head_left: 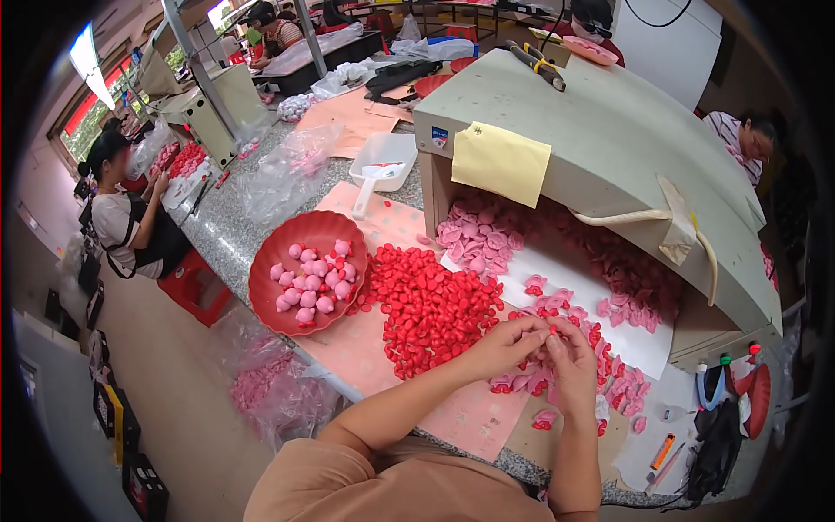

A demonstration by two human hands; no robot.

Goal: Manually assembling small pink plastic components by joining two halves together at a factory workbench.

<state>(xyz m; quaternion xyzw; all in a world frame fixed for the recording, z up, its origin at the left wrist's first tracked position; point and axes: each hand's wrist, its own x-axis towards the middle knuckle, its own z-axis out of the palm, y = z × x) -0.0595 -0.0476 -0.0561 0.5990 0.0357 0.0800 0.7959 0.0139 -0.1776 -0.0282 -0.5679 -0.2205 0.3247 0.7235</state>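
My left hand (513,342) and my right hand (571,364) meet fingertip to fingertip over the bench, both closed in a pinch. Between them a small red plastic piece (552,330) shows; the fingers hide most of it. To the left of my hands spreads a big heap of glossy red pieces (435,309). Pink pieces with red parts on them (544,419) lie scattered below and beside my right hand. Beyond my hands, a pile of plain pink pieces (478,239) lies at the opening of a grey metal housing (609,130).
A red bowl (261,291) of round pink figures stands at the left bench edge. Behind it are a white scoop tray (402,157) and plastic bags (287,187). An orange lighter (663,451) lies at right; pliers (537,65) rest on the housing. A co-worker (117,200) sits at left.
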